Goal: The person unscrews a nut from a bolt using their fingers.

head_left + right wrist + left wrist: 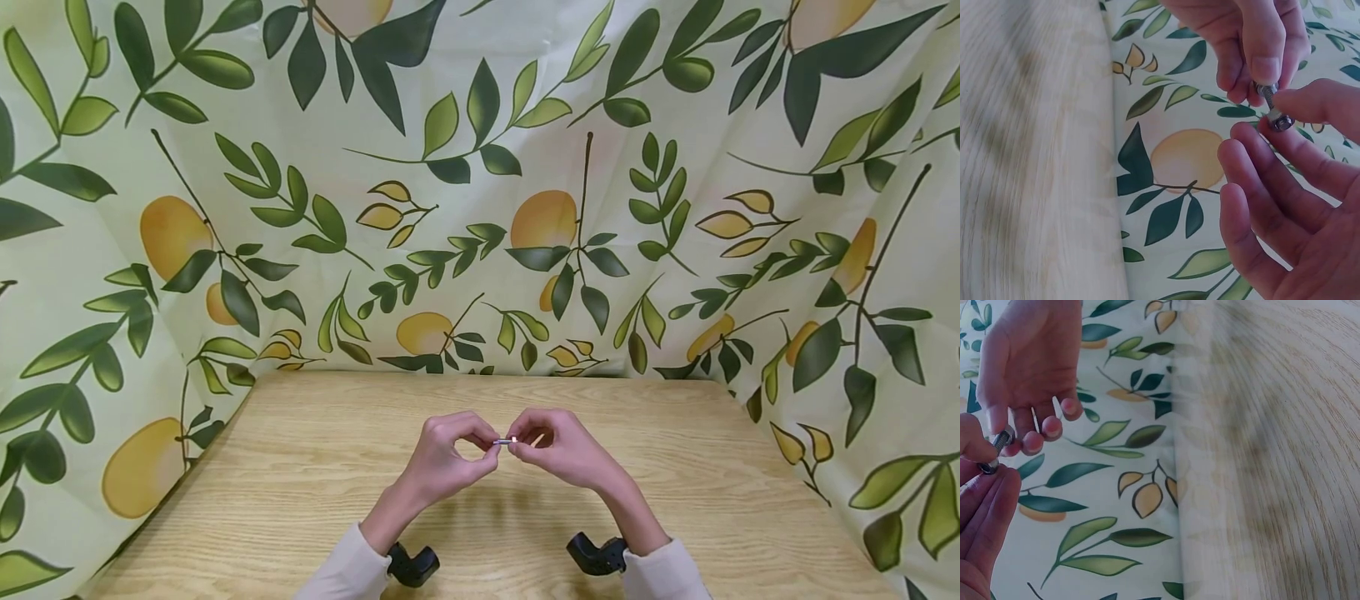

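Observation:
A small silver bolt (504,442) with a threaded shaft spans the gap between the two hands, held above the table. My left hand (455,454) pinches one end of it between thumb and fingertips. At the other end sits a hex-shaped nut (1280,121), which my right hand (564,447) pinches between thumb and index finger. In the right wrist view the right hand's other fingers (1260,200) are spread loosely. The threads of the bolt (1000,445) show between the hands in the left wrist view. Fingertips partly cover both ends.
A light wood-grain table (315,483) lies below the hands. A leaf-and-fruit patterned cloth (480,208) hangs behind and at both sides of it. Black wrist-worn devices (414,567) stick out inward from the sleeves, close to the tabletop.

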Tool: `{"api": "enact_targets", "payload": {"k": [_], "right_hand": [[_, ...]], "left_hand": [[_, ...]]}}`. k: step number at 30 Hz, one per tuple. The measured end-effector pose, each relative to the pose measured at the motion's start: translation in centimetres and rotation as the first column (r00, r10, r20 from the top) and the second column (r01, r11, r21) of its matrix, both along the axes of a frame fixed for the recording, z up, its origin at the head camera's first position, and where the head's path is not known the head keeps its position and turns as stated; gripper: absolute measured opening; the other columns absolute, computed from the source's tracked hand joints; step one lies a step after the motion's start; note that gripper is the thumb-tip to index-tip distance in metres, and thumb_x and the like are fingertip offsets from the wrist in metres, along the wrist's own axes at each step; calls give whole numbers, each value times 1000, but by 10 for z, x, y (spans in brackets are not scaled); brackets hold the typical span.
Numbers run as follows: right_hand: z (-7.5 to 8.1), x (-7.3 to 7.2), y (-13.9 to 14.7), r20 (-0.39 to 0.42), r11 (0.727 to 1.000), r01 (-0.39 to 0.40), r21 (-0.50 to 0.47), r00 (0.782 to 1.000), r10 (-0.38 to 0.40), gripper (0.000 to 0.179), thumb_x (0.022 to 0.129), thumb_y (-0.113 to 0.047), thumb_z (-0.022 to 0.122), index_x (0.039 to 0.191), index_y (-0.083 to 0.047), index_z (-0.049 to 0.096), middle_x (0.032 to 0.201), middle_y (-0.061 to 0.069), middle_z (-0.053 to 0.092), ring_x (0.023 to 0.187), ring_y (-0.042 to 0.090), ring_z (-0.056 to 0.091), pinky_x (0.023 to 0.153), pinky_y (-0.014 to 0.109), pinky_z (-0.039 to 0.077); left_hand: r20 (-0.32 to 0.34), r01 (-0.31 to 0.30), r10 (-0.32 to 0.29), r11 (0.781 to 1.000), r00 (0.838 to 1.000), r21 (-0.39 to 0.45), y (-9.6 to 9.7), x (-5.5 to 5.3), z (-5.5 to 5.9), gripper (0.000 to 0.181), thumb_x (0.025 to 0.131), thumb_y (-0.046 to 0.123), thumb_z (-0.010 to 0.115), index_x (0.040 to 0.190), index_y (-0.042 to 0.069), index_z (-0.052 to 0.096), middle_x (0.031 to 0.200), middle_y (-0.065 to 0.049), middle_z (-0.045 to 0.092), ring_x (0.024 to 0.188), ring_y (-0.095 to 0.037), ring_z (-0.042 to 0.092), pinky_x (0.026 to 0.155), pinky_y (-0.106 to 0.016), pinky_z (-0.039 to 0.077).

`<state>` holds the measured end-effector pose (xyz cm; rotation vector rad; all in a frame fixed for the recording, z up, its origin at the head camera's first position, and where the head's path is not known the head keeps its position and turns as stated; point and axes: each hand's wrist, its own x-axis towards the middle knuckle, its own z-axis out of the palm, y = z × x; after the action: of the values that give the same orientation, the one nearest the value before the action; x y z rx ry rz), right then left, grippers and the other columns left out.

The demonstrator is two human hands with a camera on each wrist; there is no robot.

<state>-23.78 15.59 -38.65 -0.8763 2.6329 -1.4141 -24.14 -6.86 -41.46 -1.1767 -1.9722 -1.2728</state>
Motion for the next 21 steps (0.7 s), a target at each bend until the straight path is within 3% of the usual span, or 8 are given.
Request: {"api": "enact_targets", "payload": {"k": [7,12,16,21], "right_hand": [[-4,-2,-1,-36,999,-33,-40,999,31,12,90,-7,75,98,-10,66,93,5,69,82,9,66,66,27,59],[-4,-2,2,-5,1000,0,-23,1000,0,16,93,-16,75,106,-8,70,94,5,71,83,10,66,69,29,59],[-2,-2,2,15,1000,16,11,1000,-16,13,97,-25,71,102,-14,75,93,2,73,84,10,66,70,27,58],[-2,-1,1,-6,1000,3,-5,1000,-3,3,94,-17,74,96,-16,72,92,0,71,83,10,66,68,27,59]], "left_hand": [[-5,-1,1,1000,1000,-1,1,-3,-3,5,86,1,73,85,5,75,81,-2,76,71,-7,73,68,-16,62],[-7,5,-5,1000,1000,3,2,-3,-2,5,88,5,72,86,6,76,82,-2,77,72,-7,73,69,-17,62],[-5,4,-4,1000,1000,0,1,-2,-2,8,91,10,71,85,7,76,82,-1,76,72,-6,73,69,-17,63],[-16,4,-4,1000,1000,-2,0,-3,-2,8,90,9,72,85,5,76,81,-2,76,71,-6,73,69,-15,62]]}}
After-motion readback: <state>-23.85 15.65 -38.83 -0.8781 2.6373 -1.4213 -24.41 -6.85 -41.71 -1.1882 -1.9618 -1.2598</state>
